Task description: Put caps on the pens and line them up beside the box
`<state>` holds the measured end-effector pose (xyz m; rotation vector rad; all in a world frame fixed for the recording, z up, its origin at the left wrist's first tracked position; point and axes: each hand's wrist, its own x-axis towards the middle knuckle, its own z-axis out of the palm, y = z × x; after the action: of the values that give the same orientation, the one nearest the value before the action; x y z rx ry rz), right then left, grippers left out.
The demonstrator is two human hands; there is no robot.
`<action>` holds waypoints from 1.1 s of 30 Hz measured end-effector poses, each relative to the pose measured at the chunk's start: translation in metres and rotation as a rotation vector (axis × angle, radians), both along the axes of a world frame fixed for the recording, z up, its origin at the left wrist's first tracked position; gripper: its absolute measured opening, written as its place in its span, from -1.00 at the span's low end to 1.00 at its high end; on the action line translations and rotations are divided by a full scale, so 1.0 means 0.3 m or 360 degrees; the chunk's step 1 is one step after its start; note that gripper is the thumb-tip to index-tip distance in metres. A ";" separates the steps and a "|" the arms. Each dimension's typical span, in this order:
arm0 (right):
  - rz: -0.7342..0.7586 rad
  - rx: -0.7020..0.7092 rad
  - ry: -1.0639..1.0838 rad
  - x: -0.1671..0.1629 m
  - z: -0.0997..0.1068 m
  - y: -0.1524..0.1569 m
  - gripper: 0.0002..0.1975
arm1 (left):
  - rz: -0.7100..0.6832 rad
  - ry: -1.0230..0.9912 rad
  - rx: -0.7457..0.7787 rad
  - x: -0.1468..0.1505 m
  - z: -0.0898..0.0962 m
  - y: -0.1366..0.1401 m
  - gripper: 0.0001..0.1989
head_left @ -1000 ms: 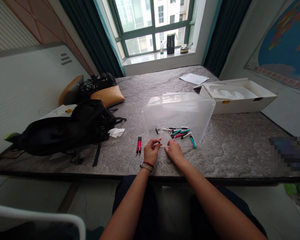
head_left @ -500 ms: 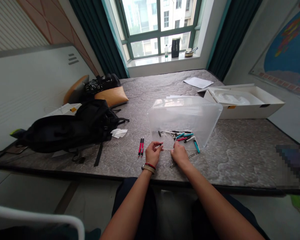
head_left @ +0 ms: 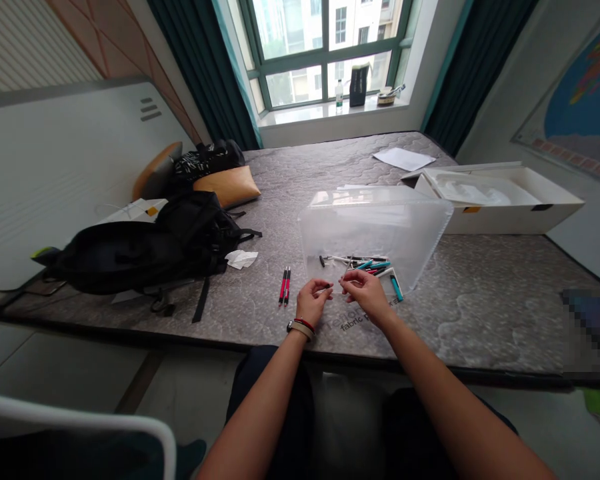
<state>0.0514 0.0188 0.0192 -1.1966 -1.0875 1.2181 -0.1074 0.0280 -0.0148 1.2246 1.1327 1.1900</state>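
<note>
My left hand (head_left: 313, 302) is closed in a pinch on a small dark piece, possibly a pen part, at the front of a clear plastic box (head_left: 420, 233). Just to its right, my right hand (head_left: 367, 293) is also pinched, its fingertips close to those of the left. What it holds is too small to make out. The box lies tipped with its opening toward me. Inside it are several loose pens and pen parts (head_left: 367, 263) in black, white, red and teal, with a teal piece (head_left: 396, 288) near the front right. Two red-and-black pens (head_left: 285, 287) lie side by side left of my left hand.
A black backpack (head_left: 130, 253) lies at the left, near a tan pouch (head_left: 230, 187) and a crumpled tissue (head_left: 241, 259). An open white carton (head_left: 510, 220) stands at the right behind the clear box. White paper (head_left: 404, 159) lies at the back.
My right hand has lifted from the box's front edge and turned its fingertips toward my left hand. The left hand keeps its pinch. The view has shifted slightly.
</note>
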 end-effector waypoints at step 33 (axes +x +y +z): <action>0.0114 0.0166 -0.0651 0.014 -0.050 0.011 -0.77 | -0.0103 0.0321 0.0176 0.008 -0.015 -0.015 -0.80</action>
<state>0.0557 0.0222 0.0043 -1.3694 -1.4873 0.9766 -0.1049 0.0237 -0.0194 1.4817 1.1771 1.1108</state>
